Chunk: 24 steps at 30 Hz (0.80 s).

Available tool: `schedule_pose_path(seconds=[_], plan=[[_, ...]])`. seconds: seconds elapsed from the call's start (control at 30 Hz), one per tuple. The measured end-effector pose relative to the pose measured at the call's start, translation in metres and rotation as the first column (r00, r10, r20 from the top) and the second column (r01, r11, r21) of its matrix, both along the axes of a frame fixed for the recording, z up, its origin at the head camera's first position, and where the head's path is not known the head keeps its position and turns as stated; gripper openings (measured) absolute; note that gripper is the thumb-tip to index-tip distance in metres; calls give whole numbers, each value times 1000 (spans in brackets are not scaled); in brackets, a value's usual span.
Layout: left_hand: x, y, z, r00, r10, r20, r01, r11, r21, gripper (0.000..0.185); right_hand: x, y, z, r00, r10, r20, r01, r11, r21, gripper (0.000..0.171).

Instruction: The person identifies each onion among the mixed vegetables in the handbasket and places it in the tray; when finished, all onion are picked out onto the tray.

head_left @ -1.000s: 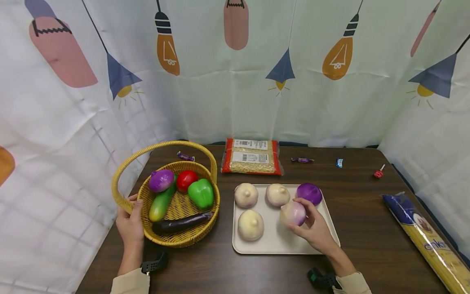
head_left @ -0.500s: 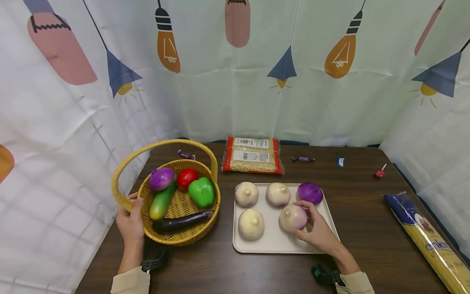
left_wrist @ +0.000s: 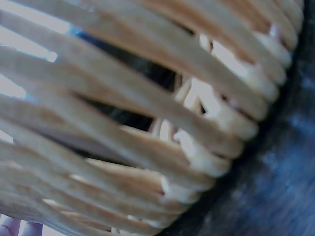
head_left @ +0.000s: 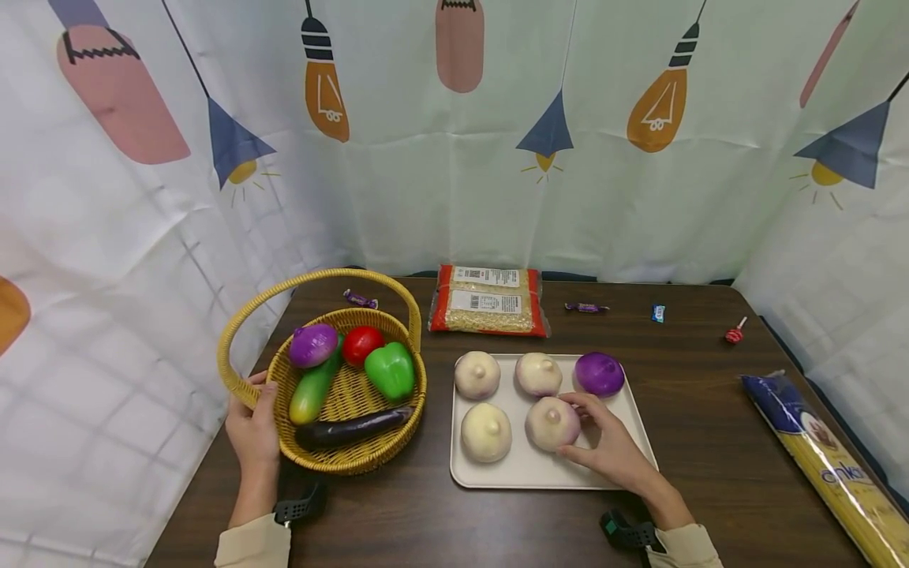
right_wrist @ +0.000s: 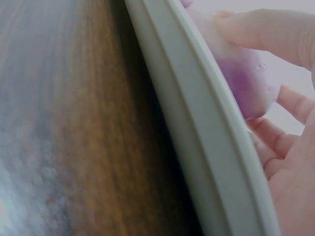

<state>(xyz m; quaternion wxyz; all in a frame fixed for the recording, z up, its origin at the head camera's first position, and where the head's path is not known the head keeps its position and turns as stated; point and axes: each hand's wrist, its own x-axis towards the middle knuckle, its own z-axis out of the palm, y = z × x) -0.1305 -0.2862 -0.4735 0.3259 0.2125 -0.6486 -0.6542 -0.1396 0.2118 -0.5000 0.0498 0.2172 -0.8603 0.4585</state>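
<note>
In the head view my left hand (head_left: 252, 434) grips the left side of a yellow wicker basket (head_left: 419, 379), by the foot of its handle. The basket's woven wall (left_wrist: 147, 98) fills most of the left wrist view. My right hand (head_left: 611, 446) holds a pale turnip (head_left: 551, 424), purple at one side, between thumb and fingers, on or just over the cream tray (head_left: 490, 476). Purple skin on this turnip (right_wrist: 246, 81) also shows beside my fingers in the right wrist view. Several other pale turnips (head_left: 486, 433) and a purple onion (head_left: 600, 374) sit on the tray.
Inside the basket lie a purple onion (head_left: 313, 345), cucumber (head_left: 312, 394), tomato (head_left: 361, 347), green pepper (head_left: 390, 372) and eggplant (head_left: 353, 429). Behind stand a grain bag (head_left: 487, 301) and wrapped candies (head_left: 586, 308). A lollipop (head_left: 735, 333) and pasta pack (head_left: 824, 465) are at right.
My right hand has turned the turnip so its nub points up, then shifted it slightly left on the tray. The left hand and basket stay in place.
</note>
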Motion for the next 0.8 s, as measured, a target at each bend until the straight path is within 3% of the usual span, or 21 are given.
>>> schedule_pose_path(seconds=[0.33, 0.6, 0.7, 0.8], plan=[[1, 0, 1, 1000, -3, -4, 3, 1000, 5, 35, 0, 3, -6, 999, 47, 13, -47, 999, 2, 79], [1, -2, -1, 1000, 14, 1, -14, 1000, -15, 34, 1, 4, 1, 996, 63, 60, -64, 998, 4, 79], [1, -1, 0, 1000, 11, 5, -11, 1000, -19, 35, 1, 8, 9, 996, 63, 58, -61, 998, -36, 71], [1, 0, 0, 1000, 7, 8, -7, 1000, -16, 36, 2, 9, 23, 1000, -1, 11, 2, 998, -57, 54]])
